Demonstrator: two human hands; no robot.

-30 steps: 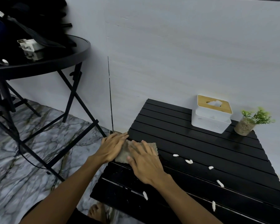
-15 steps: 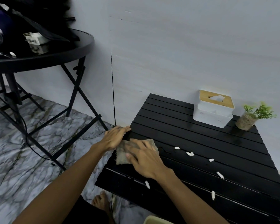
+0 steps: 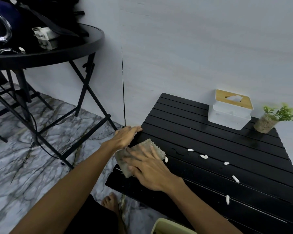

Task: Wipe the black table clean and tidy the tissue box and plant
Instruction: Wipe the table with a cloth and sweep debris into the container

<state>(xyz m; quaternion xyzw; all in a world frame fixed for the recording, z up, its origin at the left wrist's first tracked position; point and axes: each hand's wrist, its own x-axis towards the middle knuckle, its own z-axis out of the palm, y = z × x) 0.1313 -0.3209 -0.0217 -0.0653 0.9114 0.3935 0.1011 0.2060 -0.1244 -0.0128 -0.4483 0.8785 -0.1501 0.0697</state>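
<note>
The right hand lies flat on a grey-green cloth, fingers spread, pressing it down on the black table near the table's left edge; it is not curled around the cloth, just pushing on top. The left hand rests open on the table's left edge, just beside the cloth, fingers straight and holding nothing that I can see. Small white scraps lie in a loose line on the slats to the right of the cloth; one scrap touches the cloth's corner. At the back of the table, by the wall, stands the white tissue box with a wooden lid and a tissue poking out; just to its right is the little green plant in a round pot, near the box but not touching. A bare foot shows on the marble floor below; a round black table with dark things on it stands to the left.
</note>
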